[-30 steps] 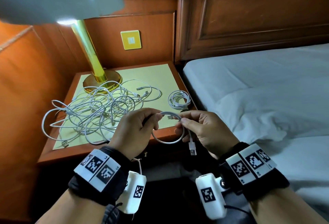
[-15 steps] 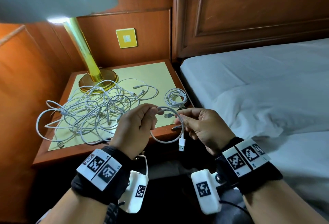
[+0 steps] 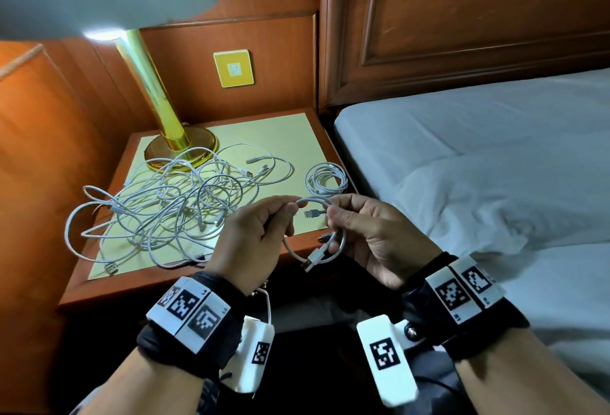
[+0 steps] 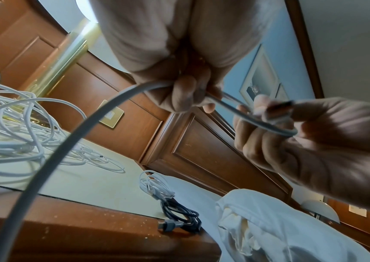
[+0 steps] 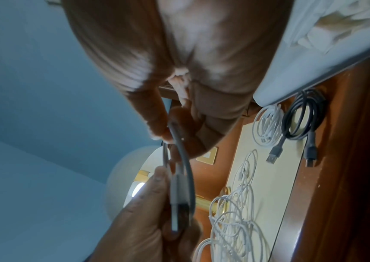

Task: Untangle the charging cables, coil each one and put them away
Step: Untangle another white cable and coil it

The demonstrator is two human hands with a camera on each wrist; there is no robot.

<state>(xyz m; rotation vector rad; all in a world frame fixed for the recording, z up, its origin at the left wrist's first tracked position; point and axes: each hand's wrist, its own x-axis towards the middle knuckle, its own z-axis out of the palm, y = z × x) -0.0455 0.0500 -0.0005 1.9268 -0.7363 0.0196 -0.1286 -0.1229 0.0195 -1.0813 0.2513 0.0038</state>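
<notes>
Both hands hold one short white cable bent into a small loop in front of the nightstand. My left hand pinches the top of the loop between thumb and forefinger. My right hand pinches it just to the right, and the cable's USB plug hangs slanted below. In the left wrist view the cable curves down from the left hand. A big tangle of white cables lies on the nightstand. A coiled white cable and a coiled dark cable lie at its right side.
A brass lamp with a pale shade stands at the back left of the nightstand. The bed with white sheets runs along the right. Wooden panelling and a yellow wall switch are behind.
The hanging USB plug has swung left under the loop and now lies slanted. Both hands keep their pinch on the cable and have shifted only slightly.
</notes>
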